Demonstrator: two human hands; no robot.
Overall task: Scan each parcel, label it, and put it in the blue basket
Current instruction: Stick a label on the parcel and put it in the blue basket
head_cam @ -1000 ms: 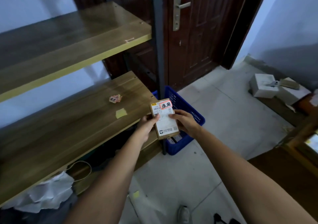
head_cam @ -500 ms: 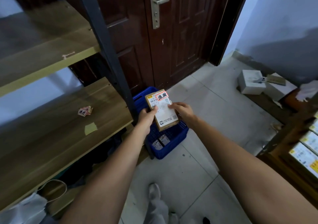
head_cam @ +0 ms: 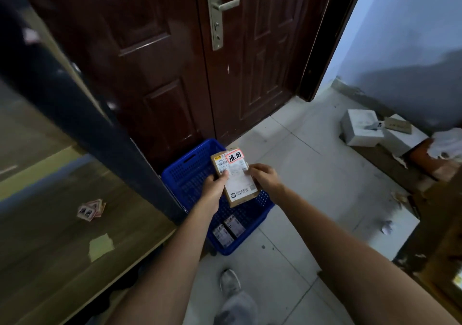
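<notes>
Above the blue basket by the door, the left hand and right hand each grip a long side of one cardboard parcel, thumbs pressed on its white shipping sheet. A red-bordered label with two handwritten characters sits at the parcel's far end, face up. A second ago the same parcel was held over the corner of the wooden shelf, with only a sliver of the basket showing behind it; now the person has stepped toward the door and the parcel hangs directly over the basket's open top, nearer its right wall. With the label on, the step in hand appears to be the drop. Two small parcels already lie flat against the basket's near corner, side by side. On the shelf, a loose stack of labels rests well back from the front edge, a yellowish paper scrap closer to it.
</notes>
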